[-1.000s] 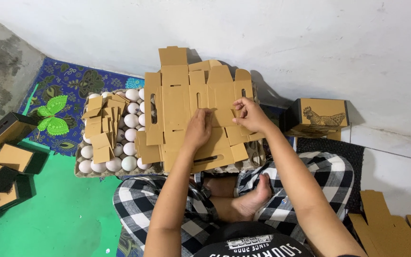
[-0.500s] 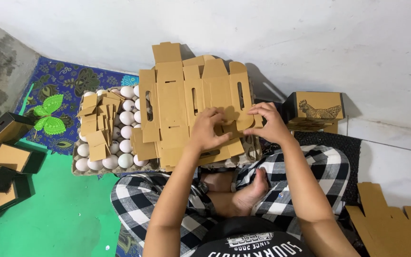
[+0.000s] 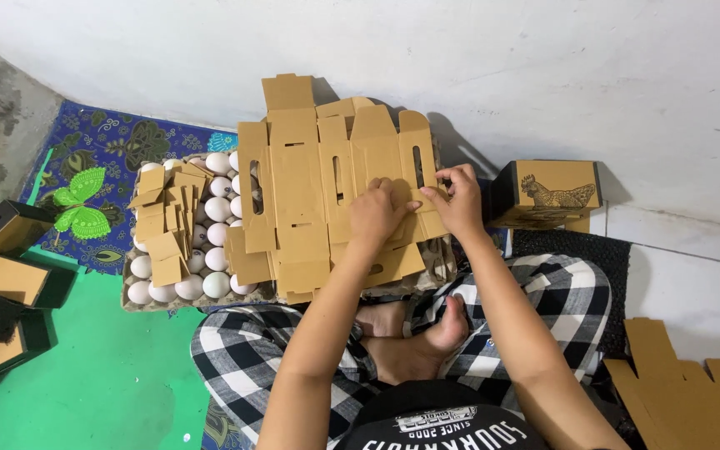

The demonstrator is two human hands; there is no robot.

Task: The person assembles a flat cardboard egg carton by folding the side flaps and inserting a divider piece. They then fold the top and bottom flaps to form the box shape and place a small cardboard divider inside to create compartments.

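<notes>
While both hands sit on the flat cardboard box blank (image 3: 335,200), neither is a full fist. Left hand (image 3: 377,215): fingers curled down, tips pressing a flap near the blank's right-centre, thumb tucked under so can't tell if it pinches the edge. Right hand (image 3: 462,200): fingers bent, index + thumb close together on the blank's right-hand flap, pinching or pushing its edge; exact contact too small to tell. Hands are just beside each other, fingertips nearly meeting.

Blank is unfolded, brown, w/ slots and tabs, lying spread over the right part of an egg tray (image 3: 139,302), far end up against the white wall (image 3: 460,58). White eggs (image 3: 217,208) show in the tray's left half; a loose heap of small cardboard offcuts (image 3: 164,225) lies on top of them, left of the blank.

Right of the hands, by the wall, stands a folded brown box w/ a printed hen (image 3: 547,193), apart from the blank. Far left on the green floor mat (image 3: 102,367): several made-up boxes w/ dark sides (image 3: 10,279), well apart from the hands. Near right corner: more flat cardboard blanks (image 3: 685,400) on the white tiles. Person sits cross-legged in checked cloth (image 3: 243,358), bare foot (image 3: 427,346) near, below the tray.
</notes>
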